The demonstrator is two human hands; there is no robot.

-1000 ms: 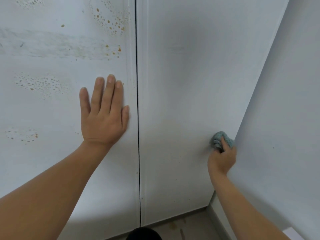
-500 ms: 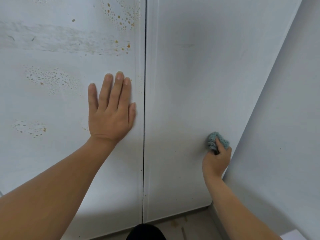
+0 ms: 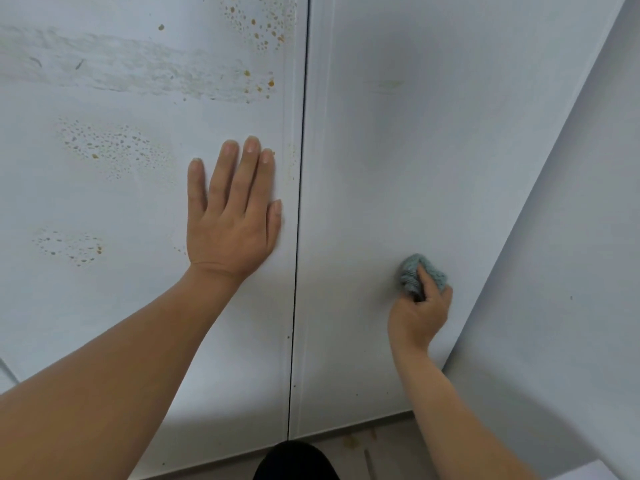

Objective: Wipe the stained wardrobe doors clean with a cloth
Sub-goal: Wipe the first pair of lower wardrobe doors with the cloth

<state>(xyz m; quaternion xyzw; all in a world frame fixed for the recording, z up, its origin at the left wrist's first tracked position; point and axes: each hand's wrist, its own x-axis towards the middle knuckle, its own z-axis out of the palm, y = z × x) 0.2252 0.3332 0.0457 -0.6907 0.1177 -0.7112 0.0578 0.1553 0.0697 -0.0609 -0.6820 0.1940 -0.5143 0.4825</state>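
Two white wardrobe doors fill the view, split by a dark vertical gap. The left door [image 3: 121, 306] carries orange-brown speckled stains [image 3: 104, 147] and a greyish smear across its top. My left hand [image 3: 232, 216] lies flat on it, fingers straight, just left of the gap. The right door [image 3: 398, 150] looks mostly plain, with one faint mark high up. My right hand [image 3: 420, 315] grips a bunched blue-green cloth [image 3: 412, 275] and holds it against the lower right part of that door.
A white wall [image 3: 571, 237] meets the right door at an angle on the right. Below the doors shows a strip of floor [image 3: 367, 445] with some brownish spots. A dark shape [image 3: 294, 462] sits at the bottom middle edge.
My right hand has slid the cloth leftward, away from the corner by the wall. The left hand stays pressed on the left door; the view has shifted a little.
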